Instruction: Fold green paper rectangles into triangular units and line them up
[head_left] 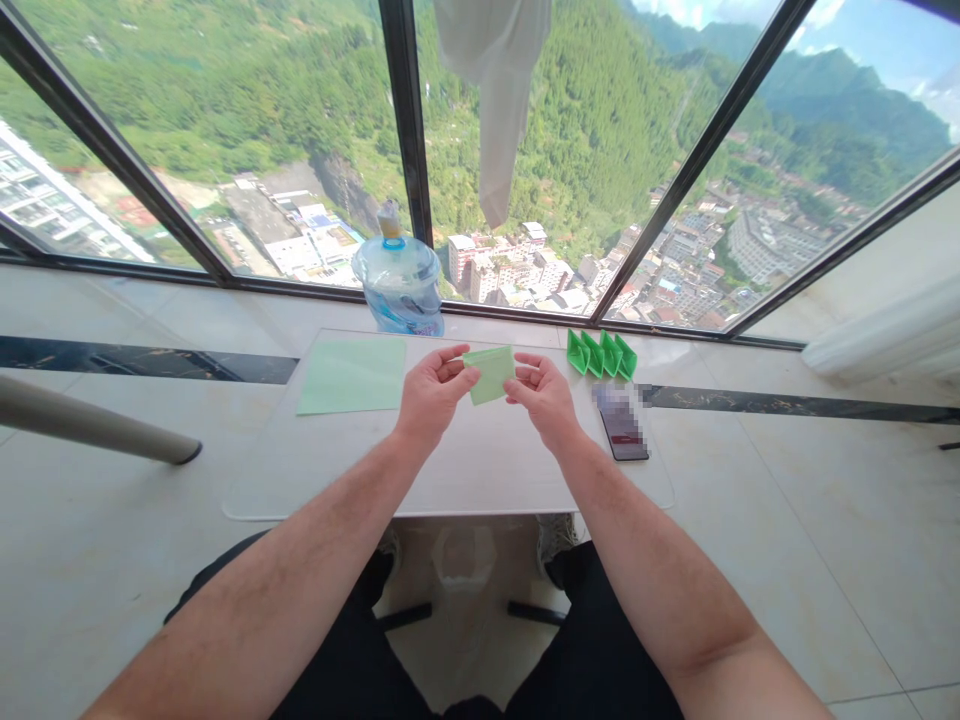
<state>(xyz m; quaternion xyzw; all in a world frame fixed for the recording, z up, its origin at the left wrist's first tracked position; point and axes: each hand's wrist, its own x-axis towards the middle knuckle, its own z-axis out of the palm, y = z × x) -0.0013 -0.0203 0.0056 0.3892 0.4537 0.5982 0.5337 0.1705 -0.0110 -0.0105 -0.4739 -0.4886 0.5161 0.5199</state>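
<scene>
A small folded piece of light green paper (492, 374) is held up over the white table (480, 465). My left hand (435, 390) pinches its left edge between thumb and fingers. On the opposite side, my right hand (545, 392) grips the right edge the same way. Flat on the table to the left of my hands lies a larger light green sheet of paper (352, 376). Several darker green folded paper pieces (601, 355) stand in a row at the table's back right.
A phone (624, 425) lies on the table's right side. Behind the table, by the window, stands a large blue water bottle (400, 285). A grey pole (97, 420) reaches in from the left. White cloth (501, 110) hangs before the window.
</scene>
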